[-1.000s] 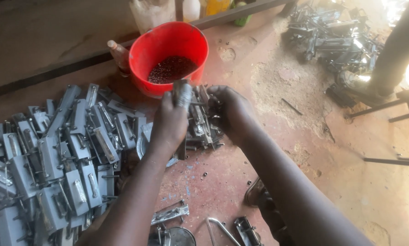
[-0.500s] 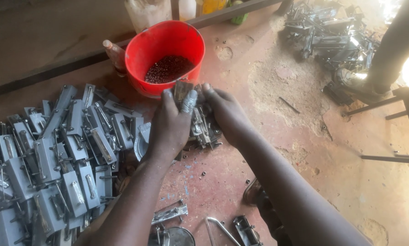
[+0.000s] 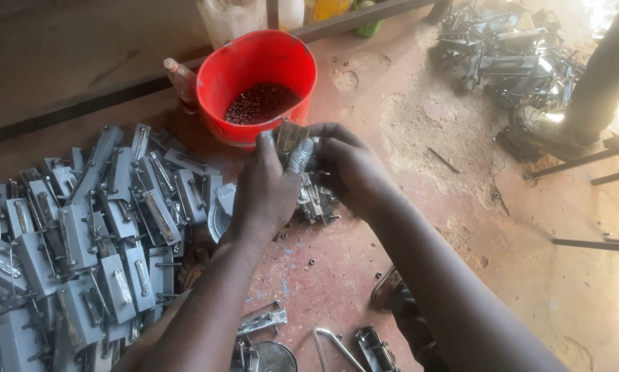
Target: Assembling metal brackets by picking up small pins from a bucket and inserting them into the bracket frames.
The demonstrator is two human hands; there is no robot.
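Both hands, left hand (image 3: pixel 268 189) and right hand (image 3: pixel 347 169), have fingers clamped on one metal latch (image 3: pixel 292 145) held just before the red bucket (image 3: pixel 254 65); a large pile (image 3: pixel 82 234) lies left, a few loose parts (image 3: pixel 316 203) beneath.

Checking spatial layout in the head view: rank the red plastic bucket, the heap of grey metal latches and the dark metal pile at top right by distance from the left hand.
1. Red plastic bucket, just above the left hand.
2. Heap of grey metal latches, to its left.
3. Dark metal pile, far upper right.
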